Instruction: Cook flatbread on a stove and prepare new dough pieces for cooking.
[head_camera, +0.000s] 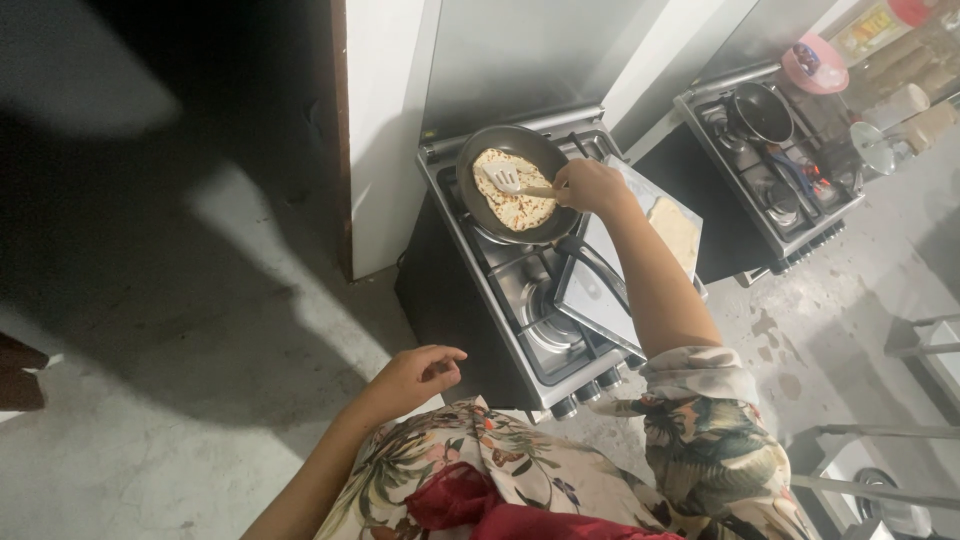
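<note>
Right hand (590, 185) is gripping a spatula (510, 181), pressing a flatbread (515, 195) in the pan (478, 150) on the stove (520, 290); left hand (415, 378) is hanging empty, half-curled. Even, light pressure seems best.

We have open floor (200, 330) left of the stove (520, 300), where our left hand (415, 375) hangs free; a white wall panel (385, 130) blocks behind, and the tray (610, 280) crowds the burners beside the pan (520, 185)

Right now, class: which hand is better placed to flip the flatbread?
Right. The right hand already holds the spatula on the flatbread in the pan; the left hand hangs empty, away from the stove.
</note>
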